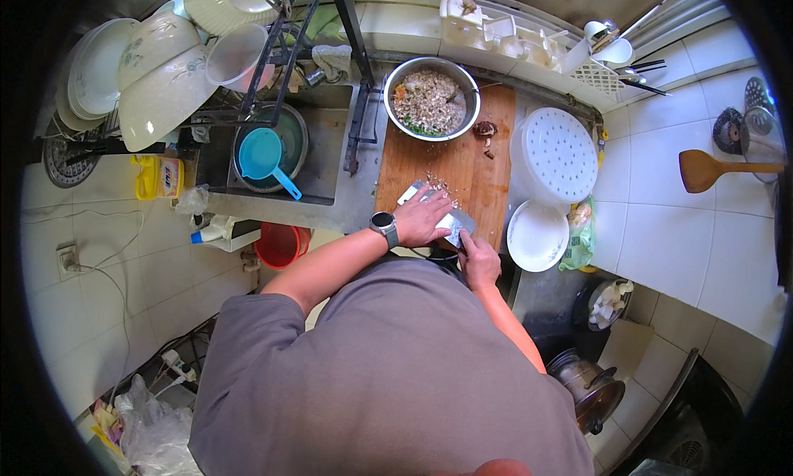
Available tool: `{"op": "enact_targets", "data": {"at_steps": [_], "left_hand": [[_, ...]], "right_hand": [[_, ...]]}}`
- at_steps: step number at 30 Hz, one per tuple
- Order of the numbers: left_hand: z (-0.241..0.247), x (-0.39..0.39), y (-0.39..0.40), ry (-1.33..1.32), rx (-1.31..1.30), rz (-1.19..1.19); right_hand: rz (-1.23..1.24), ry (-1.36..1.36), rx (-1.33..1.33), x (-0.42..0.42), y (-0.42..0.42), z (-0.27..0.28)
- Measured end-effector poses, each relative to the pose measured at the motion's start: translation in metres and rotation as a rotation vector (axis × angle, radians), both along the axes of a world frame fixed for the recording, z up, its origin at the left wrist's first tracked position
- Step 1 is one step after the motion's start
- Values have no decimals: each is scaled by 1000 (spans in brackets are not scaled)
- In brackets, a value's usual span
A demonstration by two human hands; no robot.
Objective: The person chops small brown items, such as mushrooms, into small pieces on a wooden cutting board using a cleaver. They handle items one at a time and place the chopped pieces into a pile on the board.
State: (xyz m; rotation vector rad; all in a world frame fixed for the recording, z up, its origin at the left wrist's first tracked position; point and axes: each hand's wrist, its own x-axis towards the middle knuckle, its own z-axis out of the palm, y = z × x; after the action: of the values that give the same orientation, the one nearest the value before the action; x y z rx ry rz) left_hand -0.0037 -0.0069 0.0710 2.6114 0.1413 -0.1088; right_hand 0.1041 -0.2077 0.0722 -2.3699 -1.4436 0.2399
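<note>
My right hand (481, 262) is closed on the handle end of a cleaver (457, 223), low on the wooden cutting board (489, 191). With its fingers spread, my left hand (423, 219) lies flat over the blade, whose metal shows on both sides of it. Finely chopped bits (437, 182) are scattered just beyond the fingers. At the board's far end stands a steel bowl (432, 98) filled with a chopped mixture, with some green and orange in it. A dark mushroom (485, 129) and small pieces rest right of the bowl.
Right of the board are a perforated white plastic lid or basket (559, 156) and a white plate (538, 236). On the left, a sink (328, 148) holds a basin and a blue dipper (261, 154), below a black metal rack (356, 30) with dishes. A red bucket (279, 247) stands lower left.
</note>
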Motion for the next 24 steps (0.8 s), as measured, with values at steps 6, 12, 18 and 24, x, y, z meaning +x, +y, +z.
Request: {"op": "enact_targets", "data": {"at_steps": [6,12,18,24], "left_hand": [[-21,3,20,173,75,139],[-4,13,10,68,-27,-34],[-12,20,-11,123,-39,-185],[-32,13,24,261,-26,135]], "right_hand": [[40,-6,42,8,-2,13],[20,-27,54,11,-8,11],[68,-46,33,17,-3,12],[58,-8,12,20,-18,18]]}}
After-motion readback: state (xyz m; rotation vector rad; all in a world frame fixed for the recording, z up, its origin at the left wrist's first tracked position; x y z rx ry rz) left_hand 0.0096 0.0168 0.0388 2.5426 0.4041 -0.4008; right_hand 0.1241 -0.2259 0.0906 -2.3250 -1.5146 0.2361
